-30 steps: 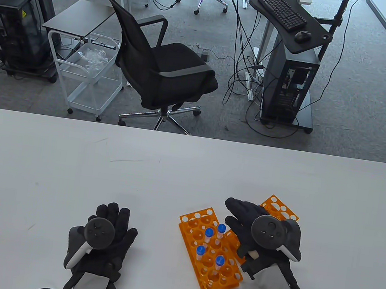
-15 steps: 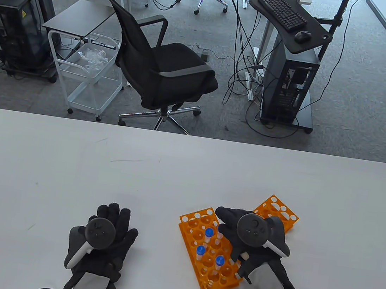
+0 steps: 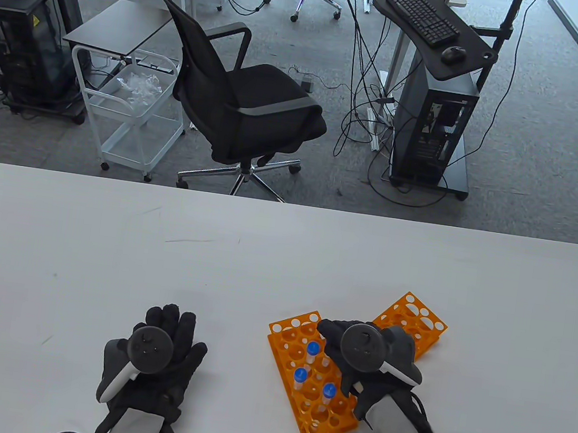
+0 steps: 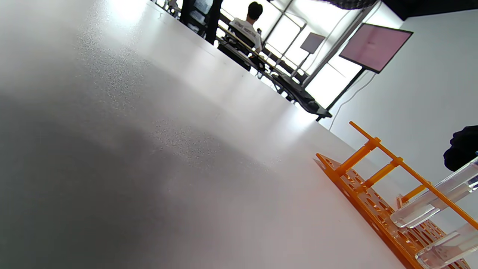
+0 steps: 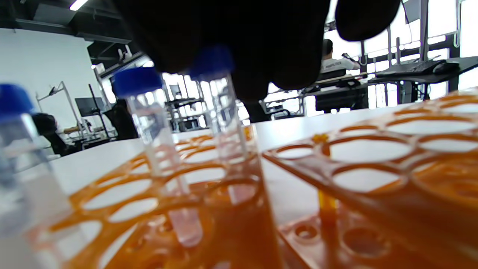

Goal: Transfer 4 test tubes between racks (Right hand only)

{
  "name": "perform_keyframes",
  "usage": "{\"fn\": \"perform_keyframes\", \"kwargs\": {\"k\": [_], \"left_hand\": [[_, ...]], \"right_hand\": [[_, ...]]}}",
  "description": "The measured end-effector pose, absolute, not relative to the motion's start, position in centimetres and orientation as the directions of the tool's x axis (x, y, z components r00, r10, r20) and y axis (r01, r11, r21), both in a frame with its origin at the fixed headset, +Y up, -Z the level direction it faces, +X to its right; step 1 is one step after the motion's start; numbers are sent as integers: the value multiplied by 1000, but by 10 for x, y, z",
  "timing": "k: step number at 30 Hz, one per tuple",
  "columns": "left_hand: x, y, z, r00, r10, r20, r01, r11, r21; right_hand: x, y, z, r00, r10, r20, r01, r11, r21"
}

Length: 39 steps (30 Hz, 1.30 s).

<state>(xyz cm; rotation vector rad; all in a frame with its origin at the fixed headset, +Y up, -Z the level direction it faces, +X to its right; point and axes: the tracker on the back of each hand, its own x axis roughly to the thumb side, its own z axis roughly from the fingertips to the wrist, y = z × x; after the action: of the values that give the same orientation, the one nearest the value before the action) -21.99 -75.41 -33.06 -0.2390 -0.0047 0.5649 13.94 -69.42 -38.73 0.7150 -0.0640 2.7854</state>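
An orange rack [image 3: 312, 422] stands on the white table [image 3: 262, 255] with three blue-capped test tubes in plain sight [image 3: 312, 348] [image 3: 301, 375] [image 3: 329, 390]. My right hand [image 3: 332, 340] is down over the rack's far right corner and covers a fourth tube. In the right wrist view my gloved fingers [image 5: 239, 41] close on the blue cap of that tube [image 5: 224, 112], which still stands in its hole. A second orange rack [image 3: 416, 318] lies just behind my right hand and holds no tubes that I can see. My left hand [image 3: 168, 325] lies flat and open on the table, left of the racks.
The left wrist view shows the rack's side [image 4: 368, 179] and two tube bottoms [image 4: 425, 205] low on the right. An office chair [image 3: 245, 104], a white cart [image 3: 132, 116] and a computer stand [image 3: 434, 124] are on the floor beyond the table's far edge.
My right hand has moved left and toward me, from over the second rack onto the far right tube of the near rack. The left hand has not moved.
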Motion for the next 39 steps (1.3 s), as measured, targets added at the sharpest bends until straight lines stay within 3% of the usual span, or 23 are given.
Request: {"fn": "perform_keyframes", "kwargs": {"k": [16,39], "left_hand": [[-219,-754,-331,845,531,-60,-529,817,-229],[-218,-754,-331,845,533,-43,-528,818,-230]], "right_hand": [[143,-691,-387,-828,278,486,-318,-948,1],[183,-647,-377,-787,414,458,-503,-860,-88]]}}
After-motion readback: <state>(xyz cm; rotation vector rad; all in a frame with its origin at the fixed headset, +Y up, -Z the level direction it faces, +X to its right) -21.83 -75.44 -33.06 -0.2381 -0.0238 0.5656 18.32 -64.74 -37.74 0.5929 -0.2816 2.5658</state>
